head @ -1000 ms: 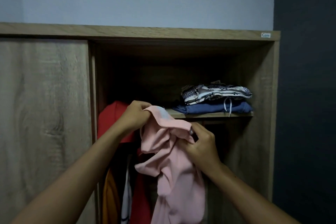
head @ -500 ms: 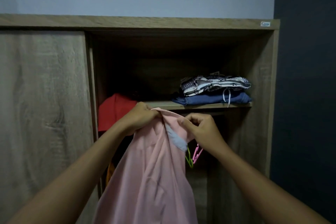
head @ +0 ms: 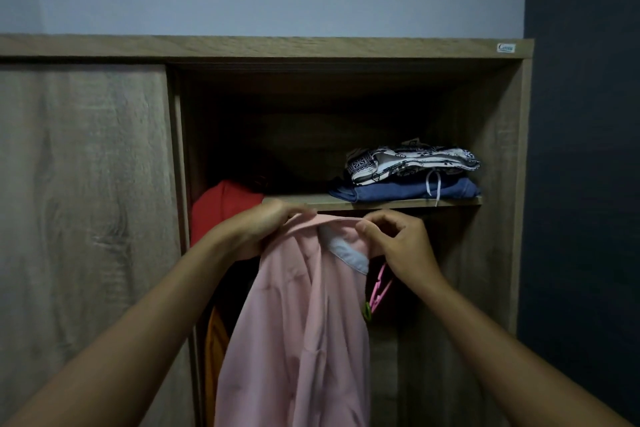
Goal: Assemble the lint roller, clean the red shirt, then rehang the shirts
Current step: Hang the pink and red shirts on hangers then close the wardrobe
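Both your bare forearms reach up and forward, converging near the middle. Your left hand (head: 258,229) is curled closed, knuckles up, gripping a pink shirt (head: 298,322) at its top edge. Your right hand (head: 398,243) pinches the same edge between thumb and bent fingers.

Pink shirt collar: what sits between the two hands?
Head view: only the pink shirt collar spans between the left hand and right hand, with its white inner label showing below.
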Demonstrator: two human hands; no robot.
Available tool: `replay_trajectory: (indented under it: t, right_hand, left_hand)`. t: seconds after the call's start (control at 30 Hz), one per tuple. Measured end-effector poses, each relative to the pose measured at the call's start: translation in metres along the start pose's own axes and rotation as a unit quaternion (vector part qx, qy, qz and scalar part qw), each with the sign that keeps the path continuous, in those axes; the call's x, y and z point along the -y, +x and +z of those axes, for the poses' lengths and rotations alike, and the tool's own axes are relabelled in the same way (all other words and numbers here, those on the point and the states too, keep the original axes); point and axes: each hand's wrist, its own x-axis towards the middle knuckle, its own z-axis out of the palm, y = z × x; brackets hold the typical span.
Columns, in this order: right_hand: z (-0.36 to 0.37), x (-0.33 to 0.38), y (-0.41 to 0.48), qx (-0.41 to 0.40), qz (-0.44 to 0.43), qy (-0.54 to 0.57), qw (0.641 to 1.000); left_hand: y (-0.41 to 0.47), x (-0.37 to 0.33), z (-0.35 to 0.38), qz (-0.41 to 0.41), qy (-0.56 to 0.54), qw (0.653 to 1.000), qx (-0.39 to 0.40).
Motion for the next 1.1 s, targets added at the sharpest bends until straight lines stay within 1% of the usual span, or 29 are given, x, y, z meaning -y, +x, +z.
replay_trajectory:
  t: [0.1,0.13,0.2,0.3,0.37,0.43,0.5,0.63,0.7,0.77,0.8,0.83,0.87,0.9,0.93,0.97,1.0,1.07,1.1]
  right_hand:
    - [-0.003,0.001,-0.008,0.092,0.023,0.005,0.995]
    - [-0.002,0.001,-0.010,0.108,0.020,-0.004,0.994]
    - [0.000,0.004,-0.014,0.088,0.000,-0.024,0.996]
    - [0.003,0.016,-0.019,0.042,-0.016,0.013,0.999]
    - [0.003,0.024,-0.023,0.050,-0.019,0.018,0.998]
    - [0.004,0.032,-0.029,0.058,-0.024,-0.003,0.998]
    - [0.004,0.039,-0.036,0.052,-0.013,-0.018,0.998]
    - [0.002,0.054,-0.047,0.047,0.053,-0.032,0.997]
    - [0.003,0.058,-0.048,0.036,0.072,-0.047,0.996]
    - [0.003,0.057,-0.044,0.019,0.074,-0.088,0.993]
    - [0.003,0.055,-0.040,0.017,0.075,-0.107,0.991]
    - [0.001,0.054,-0.036,0.017,0.073,-0.120,0.990]
    - [-0.002,0.053,-0.032,0.014,0.066,-0.127,0.990]
    - [-0.006,0.053,-0.027,0.007,0.051,-0.124,0.991]
    - [-0.011,0.053,-0.022,0.001,0.032,-0.118,0.993]
    - [-0.016,0.054,-0.018,0.007,0.014,-0.114,0.993]
    - [-0.021,0.055,-0.014,0.027,0.000,-0.120,0.992]
    - [-0.028,0.058,-0.008,0.088,-0.018,-0.156,0.984]
    - [-0.029,0.059,-0.006,0.114,-0.027,-0.180,0.977]
  left_hand:
    - [-0.001,-0.001,0.003,0.009,-0.001,0.999,-0.037]
    - [-0.001,-0.002,0.005,0.013,-0.008,0.999,-0.052]
    - [0.002,-0.004,0.010,0.020,-0.035,0.995,-0.088]
    - [0.008,-0.007,0.020,0.036,-0.063,0.989,-0.127]
    - [0.012,-0.010,0.028,0.045,-0.084,0.983,-0.157]
    - [0.013,-0.015,0.037,0.055,-0.119,0.975,-0.178]
    - [0.014,-0.019,0.044,0.073,-0.155,0.969,-0.180]
    - [0.009,-0.028,0.059,0.116,-0.210,0.958,-0.160]
    - [0.004,-0.033,0.068,0.144,-0.203,0.959,-0.139]
    - [-0.001,-0.034,0.075,0.174,-0.184,0.961,-0.115]
    - [-0.001,-0.032,0.076,0.197,-0.158,0.961,-0.111]
    - [0.000,-0.028,0.075,0.231,-0.105,0.960,-0.122]
    - [0.003,-0.023,0.073,0.272,-0.012,0.950,-0.152]
    - [0.006,-0.016,0.070,0.305,0.097,0.930,-0.182]
    - [0.009,-0.010,0.068,0.321,0.197,0.901,-0.213]
    - [0.012,-0.004,0.066,0.325,0.267,0.875,-0.240]
    - [0.015,0.003,0.065,0.321,0.312,0.857,-0.256]
    - [0.019,0.013,0.066,0.301,0.388,0.832,-0.257]
    - [0.021,0.018,0.066,0.291,0.416,0.828,-0.239]
